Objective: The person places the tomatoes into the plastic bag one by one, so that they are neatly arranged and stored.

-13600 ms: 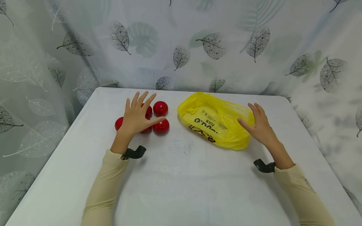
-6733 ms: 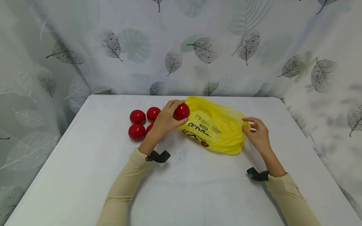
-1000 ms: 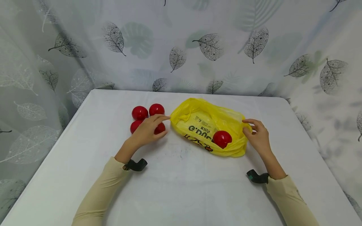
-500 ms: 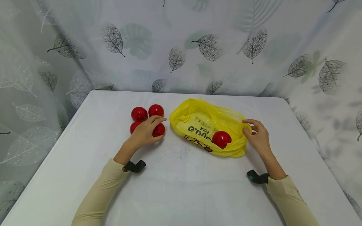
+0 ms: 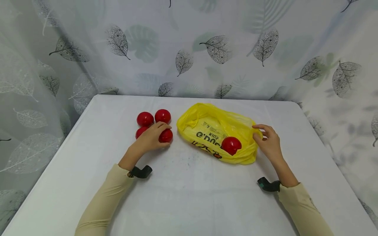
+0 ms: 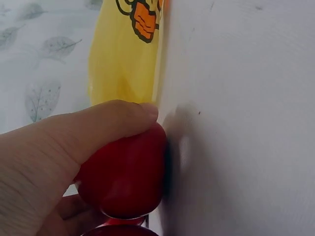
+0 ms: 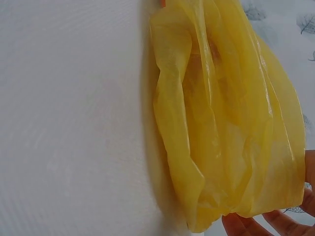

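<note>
My left hand (image 5: pixel 150 137) holds a shiny red ball (image 5: pixel 166 135) at the front right of a small group on the table. In the left wrist view the thumb lies over the red ball (image 6: pixel 128 172), with fingers behind it. A yellow plastic bag (image 5: pixel 236 119) with a duck print lies to the right, its mouth spread. Inside it rests one red ball (image 5: pixel 231 144). With thumb and fingers, my right hand (image 5: pixel 269 141) pinches the bag's right end; in the right wrist view the bag (image 7: pixel 231 108) partly hides the fingertips.
Three other red balls stand by the left hand: one at the back left (image 5: pixel 145 119), one at the back right (image 5: pixel 162 116), one partly hidden by the hand (image 5: pixel 141 132). The white table (image 5: pixel 189 196) ends at a leaf-print curtain (image 5: pixel 153 72).
A ball went into the bag between the second frame and one second ago. Since then my left hand has closed its thumb and fingers round another ball. The right hand keeps its pinch on the bag.
</note>
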A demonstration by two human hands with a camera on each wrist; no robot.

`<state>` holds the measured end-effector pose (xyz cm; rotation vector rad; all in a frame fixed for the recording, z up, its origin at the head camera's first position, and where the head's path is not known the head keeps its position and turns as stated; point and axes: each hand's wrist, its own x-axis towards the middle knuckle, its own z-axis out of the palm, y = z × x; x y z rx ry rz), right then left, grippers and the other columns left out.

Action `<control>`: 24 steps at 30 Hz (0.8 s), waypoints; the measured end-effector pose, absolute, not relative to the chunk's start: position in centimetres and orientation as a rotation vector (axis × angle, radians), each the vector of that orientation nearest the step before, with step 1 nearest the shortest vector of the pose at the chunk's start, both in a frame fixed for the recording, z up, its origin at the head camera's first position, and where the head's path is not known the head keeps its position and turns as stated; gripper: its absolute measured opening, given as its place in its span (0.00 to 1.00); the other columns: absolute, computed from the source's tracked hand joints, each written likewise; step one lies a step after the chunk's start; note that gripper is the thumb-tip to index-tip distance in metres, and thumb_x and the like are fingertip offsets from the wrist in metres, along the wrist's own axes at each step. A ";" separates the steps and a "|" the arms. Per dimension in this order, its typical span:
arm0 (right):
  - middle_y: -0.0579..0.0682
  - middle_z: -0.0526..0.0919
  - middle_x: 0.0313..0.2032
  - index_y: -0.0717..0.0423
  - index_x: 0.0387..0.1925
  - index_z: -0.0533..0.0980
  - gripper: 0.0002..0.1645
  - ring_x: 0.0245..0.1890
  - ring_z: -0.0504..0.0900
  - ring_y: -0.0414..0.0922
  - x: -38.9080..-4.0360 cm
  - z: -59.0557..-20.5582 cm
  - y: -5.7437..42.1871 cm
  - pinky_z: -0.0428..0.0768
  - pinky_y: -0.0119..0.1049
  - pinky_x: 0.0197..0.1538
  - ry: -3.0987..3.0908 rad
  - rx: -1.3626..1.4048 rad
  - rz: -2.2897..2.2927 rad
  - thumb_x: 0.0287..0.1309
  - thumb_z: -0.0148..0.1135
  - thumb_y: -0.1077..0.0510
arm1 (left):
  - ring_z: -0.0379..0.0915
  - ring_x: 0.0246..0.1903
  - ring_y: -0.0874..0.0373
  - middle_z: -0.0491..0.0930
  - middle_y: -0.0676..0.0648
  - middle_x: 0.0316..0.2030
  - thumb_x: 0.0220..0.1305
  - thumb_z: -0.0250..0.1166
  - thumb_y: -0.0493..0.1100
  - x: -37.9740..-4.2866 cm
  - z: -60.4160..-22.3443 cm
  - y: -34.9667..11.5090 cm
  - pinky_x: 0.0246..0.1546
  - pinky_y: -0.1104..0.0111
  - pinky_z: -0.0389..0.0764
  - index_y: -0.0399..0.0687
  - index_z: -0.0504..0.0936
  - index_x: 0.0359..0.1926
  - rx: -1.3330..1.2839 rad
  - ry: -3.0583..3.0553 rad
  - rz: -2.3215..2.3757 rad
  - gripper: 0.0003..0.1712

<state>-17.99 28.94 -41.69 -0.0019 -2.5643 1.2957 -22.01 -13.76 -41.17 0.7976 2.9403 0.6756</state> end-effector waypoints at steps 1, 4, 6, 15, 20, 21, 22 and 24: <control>0.64 0.72 0.59 0.64 0.54 0.76 0.18 0.49 0.75 0.61 -18.0 -41.7 28.9 0.68 0.20 0.42 -2.566 0.001 1.295 0.64 0.57 0.62 | 0.69 0.59 0.43 0.70 0.39 0.61 0.50 0.77 0.47 -22.0 -41.1 -13.7 0.55 0.48 0.77 0.44 0.74 0.61 0.799 2.939 0.677 0.37; 0.64 0.72 0.59 0.64 0.54 0.76 0.17 0.49 0.75 0.61 -18.0 -41.8 29.0 0.68 0.19 0.42 -2.568 0.005 1.288 0.64 0.57 0.63 | 0.69 0.58 0.42 0.71 0.38 0.61 0.51 0.76 0.47 -22.1 -41.1 -13.5 0.54 0.47 0.78 0.44 0.74 0.60 0.820 2.940 0.707 0.36; 0.64 0.72 0.59 0.64 0.53 0.76 0.17 0.49 0.76 0.61 -18.0 -41.8 29.0 0.67 0.18 0.41 -2.568 0.006 1.288 0.64 0.57 0.63 | 0.70 0.58 0.42 0.71 0.38 0.60 0.52 0.75 0.49 -22.2 -41.0 -13.2 0.53 0.47 0.78 0.44 0.74 0.60 0.838 2.957 0.731 0.36; 0.64 0.72 0.58 0.64 0.53 0.76 0.17 0.49 0.76 0.61 -18.1 -41.9 29.0 0.67 0.14 0.40 -2.551 0.013 1.292 0.63 0.57 0.63 | 0.70 0.59 0.44 0.72 0.40 0.60 0.53 0.75 0.51 -22.7 -39.7 -12.2 0.53 0.47 0.78 0.46 0.73 0.61 0.863 3.063 0.867 0.36; 0.63 0.72 0.58 0.64 0.53 0.77 0.17 0.49 0.76 0.61 -18.3 -41.9 29.0 0.68 0.14 0.39 -2.543 0.016 1.298 0.63 0.57 0.63 | 0.72 0.56 0.44 0.74 0.40 0.57 0.53 0.75 0.51 -22.9 -39.3 -11.6 0.53 0.49 0.79 0.45 0.75 0.60 0.897 3.104 0.933 0.35; 0.63 0.73 0.58 0.64 0.53 0.77 0.17 0.48 0.76 0.61 -18.3 -41.9 29.0 0.68 0.14 0.39 -2.541 0.016 1.301 0.63 0.57 0.63 | 0.72 0.56 0.44 0.74 0.40 0.57 0.53 0.75 0.51 -22.9 -39.2 -11.5 0.53 0.49 0.79 0.45 0.75 0.60 0.905 3.111 0.944 0.35; 0.63 0.73 0.58 0.64 0.53 0.77 0.17 0.48 0.76 0.61 -18.3 -41.9 29.0 0.68 0.14 0.39 -2.540 0.015 1.304 0.63 0.57 0.63 | 0.72 0.56 0.44 0.75 0.40 0.57 0.53 0.75 0.51 -22.9 -39.1 -11.5 0.53 0.49 0.79 0.45 0.75 0.60 0.908 3.119 0.954 0.35; 0.63 0.73 0.58 0.64 0.52 0.77 0.17 0.48 0.76 0.61 -18.3 -42.0 29.0 0.68 0.14 0.39 -2.540 0.016 1.303 0.63 0.57 0.64 | 0.72 0.56 0.44 0.75 0.40 0.57 0.53 0.75 0.51 -22.8 -39.0 -11.3 0.53 0.49 0.79 0.44 0.75 0.60 0.913 3.130 0.981 0.35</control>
